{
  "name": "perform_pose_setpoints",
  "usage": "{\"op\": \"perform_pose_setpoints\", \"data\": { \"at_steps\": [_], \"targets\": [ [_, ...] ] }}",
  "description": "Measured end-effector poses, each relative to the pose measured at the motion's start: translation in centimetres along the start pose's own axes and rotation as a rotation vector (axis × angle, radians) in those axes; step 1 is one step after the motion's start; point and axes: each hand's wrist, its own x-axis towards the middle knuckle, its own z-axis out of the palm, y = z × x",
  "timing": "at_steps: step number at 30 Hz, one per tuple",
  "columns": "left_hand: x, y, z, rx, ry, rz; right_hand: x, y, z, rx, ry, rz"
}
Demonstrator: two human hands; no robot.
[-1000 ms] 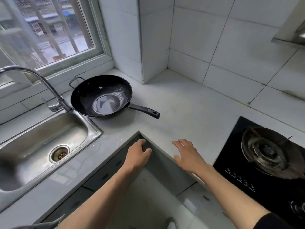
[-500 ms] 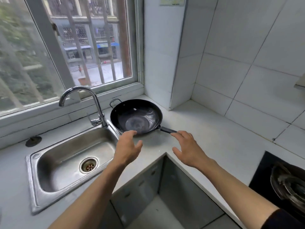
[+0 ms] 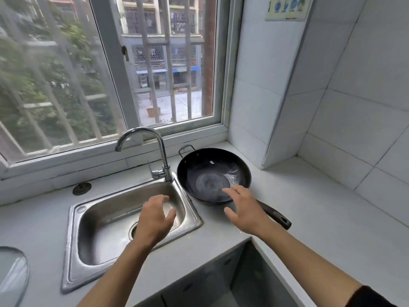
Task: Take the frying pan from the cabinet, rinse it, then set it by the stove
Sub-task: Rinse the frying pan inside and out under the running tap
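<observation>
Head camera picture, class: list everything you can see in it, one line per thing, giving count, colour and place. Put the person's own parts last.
frying pan: one, black, on the counter right of the sink, long handle pointing towards the right
sink: one, steel, set in the counter at the left
tap: one, chrome, behind the sink, spout curved to the left
plug: one, dark, round, on the counter behind the sink
counter: one, pale grey, L-shaped
window: one, pale frame, barred, behind the sink
poster: one, blue and white, on the tiled wall at the top
left hand: one, over the sink, fingers loosely bent, empty
right hand: one, fingers spread, over the pan's near rim, gripping nothing
</observation>
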Motion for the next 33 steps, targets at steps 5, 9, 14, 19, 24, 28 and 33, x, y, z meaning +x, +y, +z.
{"op": "perform_pose_setpoints", "data": {
  "at_steps": [5,9,14,19,24,28,33],
  "targets": [
    [3.9,0.8,2.1,0.062,-0.014,-0.056,3.9,4.2,1.2,0.035,-0.054,-0.023],
    [5.9,1.3,4.2,0.108,-0.041,-0.073,6.1,8.3,2.1,0.042,-0.111,0.011],
    [8.5,0.9,6.0,0.202,-0.154,0.018,7.7,11.6,2.6,0.025,-0.099,0.092],
    [12.3,0.3,7.5,0.309,-0.262,0.132,8.5,14.2,3.4,-0.102,-0.125,0.260],
    [14.7,-1.1,9.2,0.461,-0.321,0.271,7.8,16.1,4.8,-0.069,-0.192,0.349],
    [15.1,-2.7,10.7,0.534,-0.381,0.297,7.2,16.8,5.8,0.029,-0.179,0.382],
    [15.4,-4.1,11.8,0.558,-0.347,0.338,7.1,17.6,6.4,0.084,-0.059,0.351]
  ]
}}
